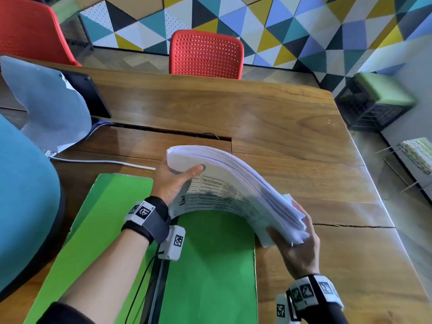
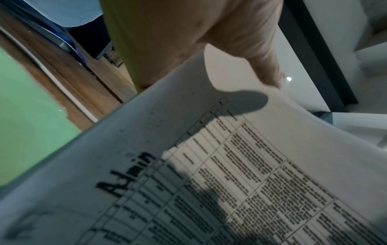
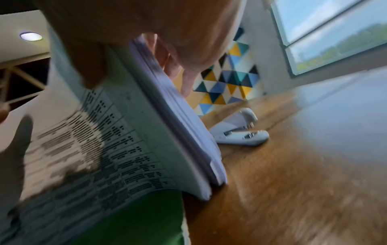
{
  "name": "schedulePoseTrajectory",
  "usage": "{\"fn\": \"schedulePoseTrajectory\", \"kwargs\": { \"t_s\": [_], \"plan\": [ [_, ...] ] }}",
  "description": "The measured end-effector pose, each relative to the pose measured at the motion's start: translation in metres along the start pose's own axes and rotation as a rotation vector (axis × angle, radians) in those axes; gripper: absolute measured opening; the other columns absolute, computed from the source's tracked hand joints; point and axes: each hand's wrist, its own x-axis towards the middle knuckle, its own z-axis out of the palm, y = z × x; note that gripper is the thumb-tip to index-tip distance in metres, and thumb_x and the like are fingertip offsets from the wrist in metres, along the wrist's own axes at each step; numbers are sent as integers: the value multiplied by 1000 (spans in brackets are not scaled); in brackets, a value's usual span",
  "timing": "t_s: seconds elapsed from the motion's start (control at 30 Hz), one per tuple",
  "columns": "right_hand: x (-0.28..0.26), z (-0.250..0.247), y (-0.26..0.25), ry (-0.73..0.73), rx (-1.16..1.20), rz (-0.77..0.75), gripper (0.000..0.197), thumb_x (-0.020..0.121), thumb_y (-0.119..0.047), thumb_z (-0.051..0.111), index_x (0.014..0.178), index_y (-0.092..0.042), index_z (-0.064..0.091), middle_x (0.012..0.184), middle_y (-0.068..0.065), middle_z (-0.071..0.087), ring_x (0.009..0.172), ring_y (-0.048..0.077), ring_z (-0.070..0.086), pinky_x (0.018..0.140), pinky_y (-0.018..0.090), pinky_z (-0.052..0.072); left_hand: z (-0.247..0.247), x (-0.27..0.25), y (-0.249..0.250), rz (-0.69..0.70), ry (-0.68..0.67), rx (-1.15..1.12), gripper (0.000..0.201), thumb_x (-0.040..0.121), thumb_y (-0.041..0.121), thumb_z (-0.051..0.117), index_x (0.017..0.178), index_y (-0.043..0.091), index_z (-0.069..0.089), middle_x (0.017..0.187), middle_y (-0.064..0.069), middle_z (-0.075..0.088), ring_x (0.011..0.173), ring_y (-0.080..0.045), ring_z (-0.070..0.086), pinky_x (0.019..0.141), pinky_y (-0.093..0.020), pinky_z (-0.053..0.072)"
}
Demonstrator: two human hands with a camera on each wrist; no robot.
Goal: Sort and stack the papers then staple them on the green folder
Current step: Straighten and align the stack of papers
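Note:
A thick stack of white papers (image 1: 236,183) arches up over the open green folder (image 1: 210,265), its printed underside facing me with "Admin" (image 2: 125,174) handwritten on it. My left hand (image 1: 173,181) grips the stack's far left end, thumb on the printed face. My right hand (image 1: 297,249) grips the near right end, which touches the table beside the folder's right edge. The papers (image 3: 130,140) fill the right wrist view, where a white stapler (image 3: 240,131) lies on the wood just behind the stack; the head view hides it.
The wooden table (image 1: 292,141) extends to the right and back. A white cable (image 1: 105,162) runs behind the folder. A crumpled grey sheet (image 1: 46,104) leans on a dark tablet (image 1: 91,94) at the back left. A blue chair (image 1: 21,206) sits left, a red chair (image 1: 205,54) across.

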Motion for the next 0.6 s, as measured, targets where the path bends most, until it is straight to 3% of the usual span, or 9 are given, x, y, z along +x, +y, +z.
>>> {"fn": "schedulePoseTrajectory", "kwargs": {
  "t_s": [0.03, 0.1, 0.13, 0.23, 0.3, 0.37, 0.43, 0.53, 0.6],
  "plan": [
    [1, 2, 2, 56, 41, 60, 54, 65, -65, 80, 108, -34, 68, 94, 9, 76, 75, 17, 69, 70, 42, 62, 0, -1, -3, -15, -13, 22, 37, 68, 16, 88, 99, 13, 70, 92, 1, 77, 81, -7, 73, 69, -20, 57],
    [9, 8, 6, 148, 83, 189, 56, 63, -81, 68, 73, -26, 70, 75, 19, 71, 65, 19, 62, 61, 52, 58, 2, -3, -8, -50, 41, 39, 22, 68, 15, 88, 83, 16, 72, 86, -2, 77, 80, -19, 74, 74, -39, 61],
    [12, 11, 2, 167, 104, 227, 55, 64, -79, 68, 67, -24, 67, 73, 20, 70, 64, 19, 60, 61, 50, 58, 3, -5, -9, -62, 68, 42, 19, 68, 17, 88, 79, 16, 73, 86, -4, 78, 82, -24, 75, 78, -46, 61],
    [21, 10, -25, 248, 174, 235, 32, 74, -46, 75, 66, -18, 61, 78, 27, 68, 57, 5, 56, 58, 23, 55, 8, -16, -6, -53, 53, -33, 18, 70, 14, 86, 83, 19, 75, 89, -1, 79, 86, -23, 75, 81, -43, 60],
    [20, 1, -38, 231, 250, 169, 26, 71, -34, 79, 82, -17, 63, 81, 19, 68, 58, -9, 58, 55, 7, 47, 3, -26, -1, -23, 62, -117, 25, 71, 8, 84, 92, 18, 74, 92, 0, 78, 86, -18, 74, 76, -35, 60],
    [14, -6, -26, 116, 313, 120, 48, 65, -31, 82, 108, -17, 64, 92, -3, 72, 78, -8, 66, 65, 10, 53, -7, -28, -4, 19, 51, -119, 34, 69, 6, 84, 100, 8, 70, 94, -2, 77, 83, -14, 74, 69, -27, 59],
    [14, -6, -13, 29, 298, 151, 56, 68, -22, 83, 120, -25, 66, 104, -13, 74, 95, 1, 68, 80, 21, 56, -10, -27, -11, -17, -5, -42, 42, 66, 10, 86, 103, 9, 68, 96, -1, 76, 83, -9, 73, 71, -24, 58],
    [24, 8, -7, 15, 239, 169, 27, 73, -31, 80, 98, -40, 75, 92, -10, 77, 86, 12, 70, 79, 39, 58, 5, -25, -18, -106, 3, -16, 37, 67, 15, 87, 99, 14, 71, 95, -1, 76, 93, -19, 73, 81, -33, 58],
    [32, 17, -10, 49, 230, 175, 11, 77, -33, 78, 87, -34, 76, 81, -10, 76, 75, 15, 70, 72, 46, 60, 15, -23, -18, -115, 59, -36, 29, 70, 17, 86, 96, 16, 72, 95, -1, 77, 94, -21, 73, 84, -37, 59]
  ]
}}
